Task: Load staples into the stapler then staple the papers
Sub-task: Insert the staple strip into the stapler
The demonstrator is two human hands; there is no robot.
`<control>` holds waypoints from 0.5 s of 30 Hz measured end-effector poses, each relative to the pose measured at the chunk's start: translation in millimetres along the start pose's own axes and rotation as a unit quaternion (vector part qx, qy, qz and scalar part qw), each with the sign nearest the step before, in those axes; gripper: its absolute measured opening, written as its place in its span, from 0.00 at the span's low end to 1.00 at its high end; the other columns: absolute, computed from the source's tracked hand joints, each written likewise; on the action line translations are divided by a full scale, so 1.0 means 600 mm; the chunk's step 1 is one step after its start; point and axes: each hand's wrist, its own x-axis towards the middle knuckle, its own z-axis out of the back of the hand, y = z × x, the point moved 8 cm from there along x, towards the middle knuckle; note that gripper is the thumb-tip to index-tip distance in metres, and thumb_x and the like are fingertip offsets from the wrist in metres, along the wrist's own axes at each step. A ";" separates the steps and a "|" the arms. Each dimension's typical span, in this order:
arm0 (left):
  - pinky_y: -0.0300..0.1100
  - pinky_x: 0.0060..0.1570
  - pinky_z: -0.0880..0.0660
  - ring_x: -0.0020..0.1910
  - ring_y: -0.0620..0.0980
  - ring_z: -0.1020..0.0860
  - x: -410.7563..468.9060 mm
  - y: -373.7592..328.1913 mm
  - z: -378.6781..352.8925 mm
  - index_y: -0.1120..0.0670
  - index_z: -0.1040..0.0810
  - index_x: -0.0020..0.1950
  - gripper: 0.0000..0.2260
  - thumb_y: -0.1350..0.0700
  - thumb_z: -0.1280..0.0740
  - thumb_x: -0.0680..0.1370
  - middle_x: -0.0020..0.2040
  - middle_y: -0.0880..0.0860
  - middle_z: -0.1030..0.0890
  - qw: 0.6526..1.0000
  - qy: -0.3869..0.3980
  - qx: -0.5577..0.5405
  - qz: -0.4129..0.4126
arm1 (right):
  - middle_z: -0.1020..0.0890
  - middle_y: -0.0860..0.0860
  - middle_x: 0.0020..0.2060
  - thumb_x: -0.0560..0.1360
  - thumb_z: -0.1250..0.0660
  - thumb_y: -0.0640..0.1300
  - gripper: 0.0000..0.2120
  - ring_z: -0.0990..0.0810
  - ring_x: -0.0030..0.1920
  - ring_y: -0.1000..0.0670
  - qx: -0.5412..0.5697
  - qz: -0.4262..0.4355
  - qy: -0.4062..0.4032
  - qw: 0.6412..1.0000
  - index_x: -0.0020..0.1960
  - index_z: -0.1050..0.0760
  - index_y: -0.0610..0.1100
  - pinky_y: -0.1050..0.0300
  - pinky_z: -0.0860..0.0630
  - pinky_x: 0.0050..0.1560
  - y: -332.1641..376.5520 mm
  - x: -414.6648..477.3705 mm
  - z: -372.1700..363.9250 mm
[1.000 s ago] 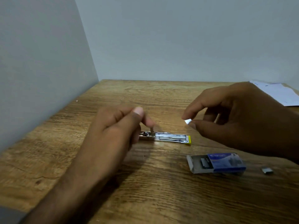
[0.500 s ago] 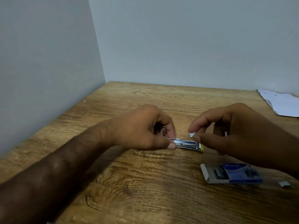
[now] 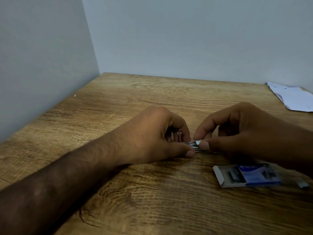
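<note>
Loading is judged under way: the stapler [image 3: 193, 145] is pinned to the worktop [image 3: 152, 192] by the left hand [image 3: 157, 133], while a staple strip [image 3: 197, 142] is pinched over its channel by the right hand [image 3: 237, 133]. The papers [image 3: 293, 97] lie far right, unstapled; the staple box [image 3: 247, 175] sits open nearby.

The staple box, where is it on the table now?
In the head view the staple box lies on the wooden table at the lower right, slid partly open, just nearer to the camera than the right hand and the stapler.
</note>
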 end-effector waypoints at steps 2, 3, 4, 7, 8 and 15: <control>0.29 0.25 0.29 0.30 0.35 0.22 -0.001 0.001 0.001 0.44 0.15 0.44 0.11 0.42 0.21 0.67 0.37 0.39 0.17 1.000 -0.006 -0.003 0.005 | 0.17 0.57 0.25 0.68 0.23 0.46 0.05 0.26 0.23 0.58 -0.012 -0.002 0.006 1.000 0.43 0.14 0.53 0.69 0.30 0.25 0.003 0.000 -0.002; 0.29 0.25 0.29 0.29 0.35 0.22 -0.002 0.002 0.001 0.44 0.15 0.43 0.11 0.42 0.21 0.67 0.36 0.38 0.17 1.000 -0.007 -0.004 0.008 | 0.17 0.57 0.25 0.67 0.23 0.46 0.05 0.26 0.22 0.58 -0.020 -0.002 0.002 1.000 0.42 0.14 0.54 0.69 0.30 0.25 0.004 0.000 -0.002; 0.29 0.24 0.30 0.29 0.35 0.22 -0.002 0.002 0.001 0.44 0.15 0.43 0.11 0.41 0.20 0.67 0.35 0.37 0.17 1.000 -0.007 -0.004 0.009 | 0.17 0.58 0.25 0.67 0.22 0.47 0.05 0.25 0.22 0.58 -0.029 -0.002 -0.004 1.000 0.42 0.14 0.54 0.69 0.29 0.25 0.005 0.000 0.000; 0.27 0.24 0.31 0.29 0.34 0.23 -0.003 0.000 0.001 0.44 0.15 0.43 0.11 0.42 0.20 0.67 0.34 0.36 0.18 1.000 -0.008 -0.007 0.009 | 0.16 0.59 0.26 0.65 0.21 0.49 0.06 0.23 0.23 0.60 -0.055 -0.001 -0.018 0.998 0.41 0.14 0.57 0.68 0.27 0.26 0.006 0.000 0.004; 0.27 0.24 0.31 0.29 0.34 0.23 -0.003 -0.001 0.001 0.44 0.15 0.43 0.11 0.42 0.20 0.67 0.34 0.36 0.18 1.000 -0.008 -0.009 0.010 | 0.16 0.59 0.27 0.65 0.21 0.49 0.06 0.23 0.23 0.60 -0.065 0.002 -0.021 0.998 0.41 0.14 0.58 0.68 0.27 0.27 0.007 0.000 0.005; 0.34 0.28 0.26 0.31 0.38 0.21 -0.005 0.000 0.002 0.44 0.15 0.44 0.11 0.42 0.20 0.67 0.36 0.41 0.16 1.000 -0.008 -0.017 0.017 | 0.14 0.63 0.42 0.65 0.23 0.52 0.12 0.18 0.29 0.59 -0.128 0.040 -0.007 0.991 0.46 0.17 0.64 0.64 0.23 0.31 0.014 -0.008 0.006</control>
